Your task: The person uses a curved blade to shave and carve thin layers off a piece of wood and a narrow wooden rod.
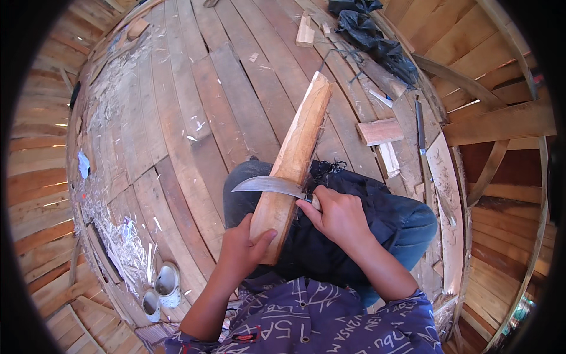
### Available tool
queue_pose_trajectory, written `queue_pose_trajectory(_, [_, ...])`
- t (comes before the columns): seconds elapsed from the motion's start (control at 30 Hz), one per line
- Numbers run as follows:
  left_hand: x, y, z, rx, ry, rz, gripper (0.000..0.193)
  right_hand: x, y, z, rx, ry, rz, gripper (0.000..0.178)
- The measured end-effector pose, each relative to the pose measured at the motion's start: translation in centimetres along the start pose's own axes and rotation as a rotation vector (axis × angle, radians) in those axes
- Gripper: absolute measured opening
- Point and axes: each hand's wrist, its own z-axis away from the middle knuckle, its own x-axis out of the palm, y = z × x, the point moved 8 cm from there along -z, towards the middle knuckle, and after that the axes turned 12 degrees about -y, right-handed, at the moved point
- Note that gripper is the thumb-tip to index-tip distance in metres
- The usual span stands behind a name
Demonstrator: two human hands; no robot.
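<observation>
A long, roughly hewn piece of wood (299, 147) slants across my lap, its narrower end pointing away from me. Around its near, wider end my left hand (244, 243) is closed, thumb on the upper face. My right hand (339, 213) grips the handle of a knife (272, 185) with a broad, curved blade. The blade lies crosswise over the wood, its tip sticking out past the left edge. Whether the edge bites into the wood cannot be told. Most of the handle is hidden by my fingers.
Wood shavings (125, 245) are heaped on the plank floor (183, 147) at the left, near a pair of shoes (167, 283). Short wood blocks (380, 131) and a black plastic sheet (377, 44) lie at the right. A slatted wall (495, 118) stands beyond them.
</observation>
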Motion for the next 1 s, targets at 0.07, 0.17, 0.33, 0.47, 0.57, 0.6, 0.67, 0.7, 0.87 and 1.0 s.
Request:
queue_pose_trajectory(0.07, [0.4,0.0,0.0,0.020,0.007,-0.018,0.047,0.1,-0.4,-0.3,-0.058,0.027,0.060,0.043])
queue_pose_trajectory(0.17, [0.3,0.0,0.0,0.002,0.021,-0.072,0.046,-0.3,-1.6,-1.3,-0.117,-0.023,0.099,0.042])
queue_pose_trajectory(0.33, [0.4,-0.9,0.3,0.058,0.056,-0.106,0.047,-1.1,-0.6,-3.0,-0.097,-0.081,0.274,0.045])
queue_pose_trajectory(0.47, [0.6,-0.2,-1.9,-0.016,-0.056,-0.050,0.049,-3.6,4.7,-6.1,-0.027,0.091,0.329,0.055])
queue_pose_trajectory(0.57, [0.7,-0.7,-1.1,-0.002,-0.016,-0.092,0.044,-1.9,3.0,-3.7,0.031,0.076,0.241,0.050])
queue_pose_trajectory(0.6, [0.4,-0.8,-1.1,-0.013,-0.013,-0.086,0.044,-1.6,1.6,-3.4,-0.020,0.020,0.266,0.050])
queue_pose_trajectory(0.67, [0.5,-0.8,-1.4,-0.043,-0.036,-0.074,0.045,-1.1,-0.3,-2.5,-0.096,-0.107,0.306,0.051])
queue_pose_trajectory(0.7, [0.3,-0.8,-1.2,-0.045,-0.033,-0.103,0.045,-2.2,0.3,-3.2,-0.147,0.014,0.336,0.054])
queue_pose_trajectory(0.87, [0.2,0.2,-2.8,0.030,0.026,-0.073,0.044,-4.7,4.2,-6.2,-0.045,0.106,0.378,0.056])
queue_pose_trajectory(1.0, [0.6,-0.4,-2.3,-0.003,-0.031,-0.074,0.045,-1.7,2.8,-4.1,0.084,-0.110,0.077,0.058])
